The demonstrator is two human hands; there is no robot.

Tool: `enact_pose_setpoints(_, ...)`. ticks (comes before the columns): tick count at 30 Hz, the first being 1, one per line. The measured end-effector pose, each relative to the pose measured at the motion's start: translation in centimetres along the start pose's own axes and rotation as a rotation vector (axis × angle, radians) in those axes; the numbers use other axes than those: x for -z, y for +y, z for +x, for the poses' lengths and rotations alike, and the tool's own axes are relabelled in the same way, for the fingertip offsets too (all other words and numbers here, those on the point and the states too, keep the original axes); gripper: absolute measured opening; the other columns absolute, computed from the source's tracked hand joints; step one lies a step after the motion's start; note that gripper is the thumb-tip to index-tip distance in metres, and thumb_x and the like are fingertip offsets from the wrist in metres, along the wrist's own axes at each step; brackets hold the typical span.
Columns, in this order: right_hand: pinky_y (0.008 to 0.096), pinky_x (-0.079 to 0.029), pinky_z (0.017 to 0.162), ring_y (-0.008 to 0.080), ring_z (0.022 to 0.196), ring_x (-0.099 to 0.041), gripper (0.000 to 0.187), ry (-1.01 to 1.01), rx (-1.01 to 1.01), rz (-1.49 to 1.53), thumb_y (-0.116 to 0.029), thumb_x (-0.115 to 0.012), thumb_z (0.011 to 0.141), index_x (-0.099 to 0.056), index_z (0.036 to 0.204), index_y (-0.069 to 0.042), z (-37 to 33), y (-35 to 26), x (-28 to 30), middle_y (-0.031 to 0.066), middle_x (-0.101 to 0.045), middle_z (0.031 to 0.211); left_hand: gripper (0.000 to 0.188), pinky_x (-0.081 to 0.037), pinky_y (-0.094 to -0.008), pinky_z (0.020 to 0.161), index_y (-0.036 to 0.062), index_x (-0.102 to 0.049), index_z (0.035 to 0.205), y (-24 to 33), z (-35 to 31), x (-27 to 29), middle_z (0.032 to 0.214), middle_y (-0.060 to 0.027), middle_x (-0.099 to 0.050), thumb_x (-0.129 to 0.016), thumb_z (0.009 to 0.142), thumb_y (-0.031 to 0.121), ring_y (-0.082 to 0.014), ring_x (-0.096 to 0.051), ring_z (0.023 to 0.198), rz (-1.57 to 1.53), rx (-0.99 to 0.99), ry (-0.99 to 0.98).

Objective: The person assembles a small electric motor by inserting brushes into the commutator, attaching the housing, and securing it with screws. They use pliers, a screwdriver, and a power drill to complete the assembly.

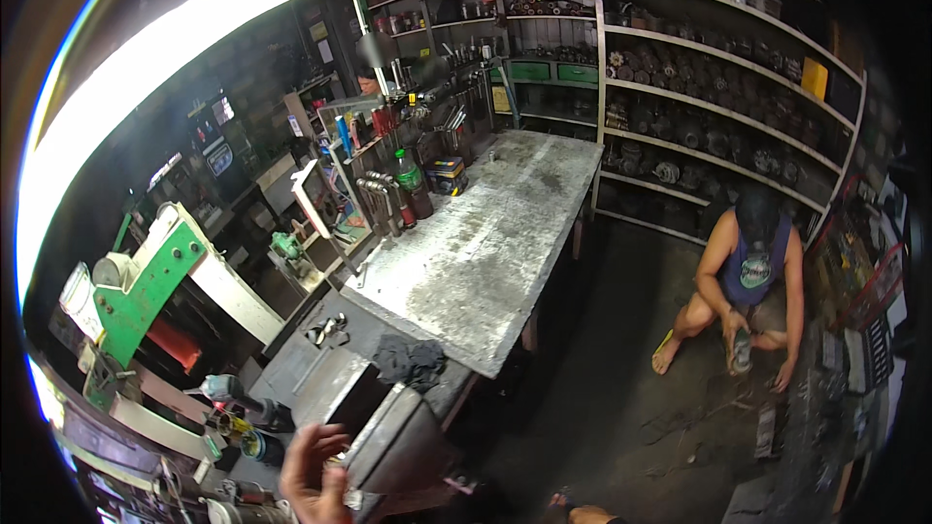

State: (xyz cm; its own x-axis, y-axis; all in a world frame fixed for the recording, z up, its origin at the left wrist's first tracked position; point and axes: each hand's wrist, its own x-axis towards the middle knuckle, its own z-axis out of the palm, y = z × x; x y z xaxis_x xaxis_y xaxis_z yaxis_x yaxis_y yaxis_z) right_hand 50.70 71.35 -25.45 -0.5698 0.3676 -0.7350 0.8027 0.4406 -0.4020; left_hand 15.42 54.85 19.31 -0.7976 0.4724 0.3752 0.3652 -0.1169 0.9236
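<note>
My left hand (316,475) rises from the lower edge. Its fingers are loosely bent and apart from the thumb, and I see nothing between them. Right beside it is a grey metal box-like piece (403,442) with slanted faces; whether the hand touches it I cannot tell. Just beyond lie an open-sided grey metal housing (335,383) and a crumpled dark cloth (410,361). My right hand is out of the picture.
A stained metal-topped workbench (485,233) bears a green-capped bottle (408,175) and tools. A green-and-white machine (146,296) stands at left. Shelves (718,87) of metal parts line the back. At right another person (757,272) squats, holding a metal part (742,351).
</note>
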Motion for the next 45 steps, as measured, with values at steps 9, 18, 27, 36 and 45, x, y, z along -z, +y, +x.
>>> enact_pose_setpoints(9, 0.0475, -0.058, 0.092, 0.0365, 0.106, -0.072, 0.034, 0.152, 0.43, -0.01, -0.03, -0.07, 0.099, -0.076, 0.125, -0.01, 7.0, 1.4, 17.4, 0.0125, -0.075, 0.107, 0.058, -0.06, -0.036, 0.09, -0.0014, -0.06, 0.149, -16.6, -3.4, -21.3, 0.121, -0.0157, -0.076, -0.078, 0.1, 0.025, -0.0208, -0.073, 0.103, 0.176, 0.496, -0.639)
enact_pose_setpoints(18, 0.0381, -0.059, 0.076, 0.0258, 0.082, -0.073, 0.031, 0.599, 0.562, 0.217, -0.019, -0.081, 0.092, -0.079, 0.12, -0.008, 8.6, -10.3, 55.8, 0.0101, -0.073, 0.092, 0.054, -0.057, -0.0368, 0.1, -0.0047, -0.062, 0.146, -26.0, 8.9, -30.9, 0.126, -0.0198, -0.076, -0.074, 0.103, 0.025, -0.0218, -0.072, 0.114, 0.087, 0.576, -0.733)
enact_pose_setpoints(27, 0.0332, -0.057, 0.075, 0.0138, 0.084, -0.072, 0.027, 0.695, 1.124, 0.304, -0.014, -0.078, 0.096, -0.078, 0.12, -0.002, 23.8, -29.0, 85.8, 0.013, -0.08, 0.102, 0.043, -0.056, -0.0332, 0.067, 0.0056, -0.07, 0.142, -24.3, 18.4, -30.0, 0.104, -0.0126, -0.078, -0.07, 0.102, 0.021, -0.0137, -0.068, 0.085, 0.236, 0.762, -0.093)
enact_pose_setpoints(36, 0.0495, -0.059, 0.093, 0.0403, 0.111, -0.074, 0.034, 0.913, 1.207, 0.118, -0.02, -0.074, 0.094, -0.077, 0.127, -0.011, 38.6, -52.2, 110.5, 0.0215, -0.077, 0.118, 0.04, -0.055, -0.0354, 0.103, -0.0069, -0.069, 0.137, -21.1, 22.6, -39.0, 0.127, -0.0197, -0.076, -0.068, 0.104, 0.016, -0.0225, -0.071, 0.117, 0.264, 0.917, 0.64)
enact_pose_setpoints(45, 0.0527, -0.055, 0.097, 0.044, 0.113, -0.072, 0.039, 0.94, 1.383, -0.328, -0.018, -0.077, 0.094, -0.073, 0.131, -0.006, 43.9, -58.8, 114.3, 0.0241, -0.077, 0.114, 0.04, -0.055, -0.0383, 0.105, -0.0045, -0.07, 0.137, -21.6, 25.7, -46.9, 0.128, -0.0213, -0.077, -0.07, 0.105, 0.019, -0.0262, -0.072, 0.119, 0.416, 0.981, 0.645)
